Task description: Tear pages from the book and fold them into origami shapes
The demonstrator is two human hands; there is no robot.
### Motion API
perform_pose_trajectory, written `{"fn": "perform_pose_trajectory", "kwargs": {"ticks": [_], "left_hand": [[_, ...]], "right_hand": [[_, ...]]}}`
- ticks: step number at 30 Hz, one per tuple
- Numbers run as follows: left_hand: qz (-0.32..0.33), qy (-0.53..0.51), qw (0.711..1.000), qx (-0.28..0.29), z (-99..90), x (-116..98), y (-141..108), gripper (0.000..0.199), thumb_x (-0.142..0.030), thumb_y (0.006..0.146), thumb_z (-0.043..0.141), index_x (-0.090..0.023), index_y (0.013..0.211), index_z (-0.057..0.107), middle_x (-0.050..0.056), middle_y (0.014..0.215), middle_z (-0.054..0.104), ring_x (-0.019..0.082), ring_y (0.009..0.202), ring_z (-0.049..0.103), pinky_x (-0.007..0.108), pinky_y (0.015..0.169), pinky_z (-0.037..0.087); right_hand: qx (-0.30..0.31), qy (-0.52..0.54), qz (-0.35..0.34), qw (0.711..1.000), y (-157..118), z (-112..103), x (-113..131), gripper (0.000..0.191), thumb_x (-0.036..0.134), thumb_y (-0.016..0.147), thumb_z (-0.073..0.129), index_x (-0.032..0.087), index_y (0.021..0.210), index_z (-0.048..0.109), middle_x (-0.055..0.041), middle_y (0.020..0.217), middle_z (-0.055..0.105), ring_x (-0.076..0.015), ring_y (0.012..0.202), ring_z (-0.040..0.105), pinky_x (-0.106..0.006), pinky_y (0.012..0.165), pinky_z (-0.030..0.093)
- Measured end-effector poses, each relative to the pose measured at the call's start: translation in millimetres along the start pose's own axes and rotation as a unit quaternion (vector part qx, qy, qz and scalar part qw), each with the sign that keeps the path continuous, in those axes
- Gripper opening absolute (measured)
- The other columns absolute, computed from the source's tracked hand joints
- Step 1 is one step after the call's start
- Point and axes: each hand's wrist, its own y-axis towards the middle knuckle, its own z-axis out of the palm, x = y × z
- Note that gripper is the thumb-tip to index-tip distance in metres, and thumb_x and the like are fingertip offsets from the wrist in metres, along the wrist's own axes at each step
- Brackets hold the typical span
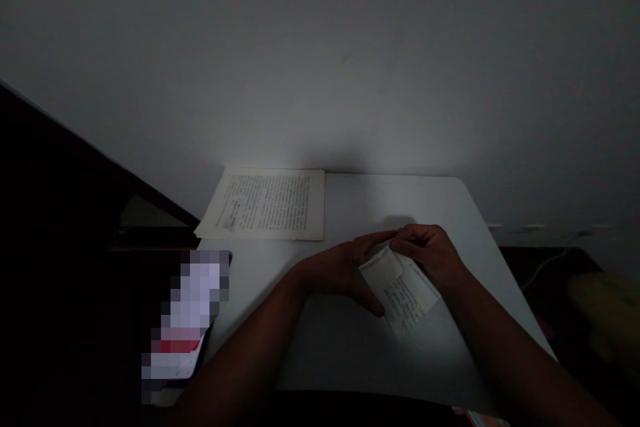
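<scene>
A folded sheet of printed paper is held up over the white table, its small text partly covered by a folded flap. My right hand pinches its upper corner between thumb and fingers. Along the paper's left side, my left hand curves around it, with the fingers reaching to the top corner near my right hand and the thumb against the lower left edge. Behind the paper, some of the left fingers are hidden.
A stack of printed pages lies at the table's back left. A phone with a lit, blurred-out screen rests at the left edge. The white table meets a grey wall. A pale cable hangs at the right.
</scene>
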Motion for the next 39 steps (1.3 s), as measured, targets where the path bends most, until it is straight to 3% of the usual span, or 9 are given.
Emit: {"fn": "perform_pose_trajectory", "kwargs": {"ticks": [11,15,18,21,23,26,29,39], "left_hand": [[-0.005,0.031,0.999,0.018,-5.1,0.8,-2.5,0.037,-0.021,0.052,0.083,-0.027,0.087,0.074,-0.001,0.142,0.041,0.028,0.127,0.043,0.04,0.107,0.035],[-0.003,0.004,1.0,0.016,-7.2,4.7,-4.7,0.047,-0.02,0.052,0.084,-0.025,0.096,0.07,0.004,0.14,0.043,0.028,0.127,0.042,0.042,0.107,0.033],[-0.008,-0.114,0.992,-0.048,-6.6,10.9,-4.2,0.059,-0.02,0.047,0.086,-0.022,0.102,0.064,0.009,0.137,0.045,0.029,0.123,0.046,0.042,0.099,0.04],[-0.01,-0.227,0.964,-0.14,-3.0,16.3,0.0,0.071,-0.018,0.049,0.086,-0.022,0.113,0.055,0.013,0.13,0.051,0.027,0.112,0.055,0.041,0.089,0.047],[-0.028,-0.248,0.947,-0.203,1.5,18.4,3.9,0.074,-0.018,0.053,0.085,-0.02,0.118,0.05,0.014,0.118,0.059,0.025,0.102,0.06,0.04,0.084,0.049],[-0.057,-0.221,0.936,-0.269,10.6,20.4,8.6,0.058,-0.023,0.057,0.083,-0.014,0.107,0.055,0.012,0.102,0.066,0.022,0.092,0.064,0.038,0.083,0.049],[-0.077,-0.166,0.936,-0.301,18.8,22.0,10.6,0.047,-0.029,0.06,0.081,-0.012,0.098,0.06,0.011,0.097,0.068,0.021,0.086,0.065,0.035,0.078,0.05],[-0.079,-0.086,0.921,-0.372,22.2,19.4,12.0,0.048,-0.028,0.053,0.084,-0.015,0.092,0.058,0.002,0.08,0.064,0.014,0.071,0.06,0.025,0.066,0.049]], "right_hand": [[0.006,0.018,0.013,1.0,-1.6,0.2,-2.3,0.02,0.031,0.059,0.078,0.016,0.058,0.065,0.0008,0.051,0.063,-0.0113,0.042,0.054,-0.024,0.043,0.041],[-0.015,0.017,-0.012,1.0,-2.1,2.0,0.0,0.019,0.028,0.059,0.078,0.016,0.055,0.064,0.0023,0.049,0.06,-0.0098,0.042,0.052,-0.023,0.043,0.039],[-0.07,0.044,-0.037,0.996,-1.7,2.8,3.0,0.021,0.03,0.058,0.079,0.017,0.054,0.063,0.0023,0.048,0.059,-0.0102,0.041,0.05,-0.024,0.042,0.038],[-0.17,0.06,-0.098,0.979,-0.6,1.6,2.5,0.021,0.032,0.058,0.079,0.018,0.057,0.064,0.0016,0.05,0.06,-0.0113,0.043,0.05,-0.026,0.043,0.04],[-0.232,0.018,-0.156,0.96,-0.9,1.0,0.4,0.019,0.032,0.061,0.078,0.018,0.061,0.066,0.0007,0.054,0.061,-0.012,0.047,0.052,-0.026,0.047,0.041],[-0.277,-0.075,-0.225,0.931,-4.1,3.0,-1.7,0.016,0.03,0.066,0.076,0.018,0.063,0.066,0.0005,0.058,0.06,-0.0118,0.051,0.051,-0.026,0.05,0.041],[-0.276,-0.131,-0.258,0.916,-9.0,8.6,-0.7,0.013,0.027,0.07,0.073,0.019,0.063,0.065,0.001,0.059,0.059,-0.0111,0.052,0.05,-0.025,0.05,0.041],[-0.216,-0.193,-0.312,0.905,-15.2,21.3,-1.2,0.007,0.024,0.073,0.071,0.021,0.067,0.067,0.0002,0.061,0.06,-0.0113,0.051,0.051,-0.025,0.045,0.038]]}}
